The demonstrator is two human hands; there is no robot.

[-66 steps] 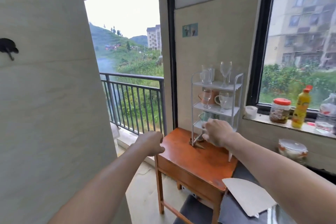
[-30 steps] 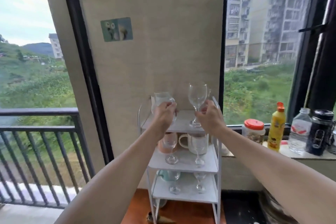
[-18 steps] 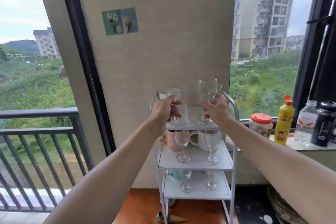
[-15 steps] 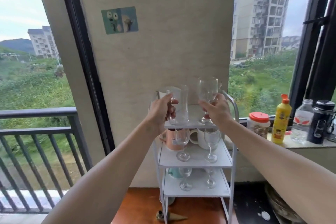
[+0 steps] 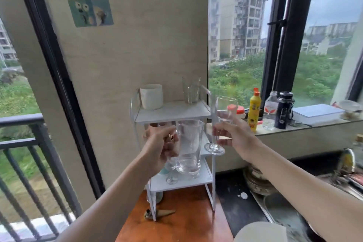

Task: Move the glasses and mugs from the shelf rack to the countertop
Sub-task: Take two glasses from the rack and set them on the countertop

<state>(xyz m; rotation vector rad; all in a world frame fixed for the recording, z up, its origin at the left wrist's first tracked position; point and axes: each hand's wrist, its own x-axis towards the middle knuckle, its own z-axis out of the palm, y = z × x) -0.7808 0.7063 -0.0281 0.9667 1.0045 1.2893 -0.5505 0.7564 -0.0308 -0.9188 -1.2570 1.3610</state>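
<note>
My left hand (image 5: 161, 149) grips a tall clear glass mug (image 5: 189, 145) by its handle, held in front of the white three-tier shelf rack (image 5: 172, 112). To the right of the rack, my right hand (image 5: 233, 137) holds a clear wine glass (image 5: 224, 116) by its stem. On the rack's top tier stand a white mug (image 5: 151, 96) at the left and a clear tumbler (image 5: 191, 90) at the right. A stemmed glass (image 5: 171, 173) stands on the bottom tier; the middle tier is mostly hidden behind my hand and the mug.
The rack stands on a small orange wooden table (image 5: 180, 222). The window ledge (image 5: 279, 129) at the right carries a yellow bottle (image 5: 254, 112), a red-lidded jar, a water bottle and a black flask (image 5: 283, 110). A dark countertop (image 5: 231, 206) with a sink and dishes lies lower right. A balcony railing (image 5: 21, 143) is left.
Both hands have lifted the glass mug and the wine glass off the top tier and drawn them toward me and rightward. A white mug and a tumbler now show on that tier.
</note>
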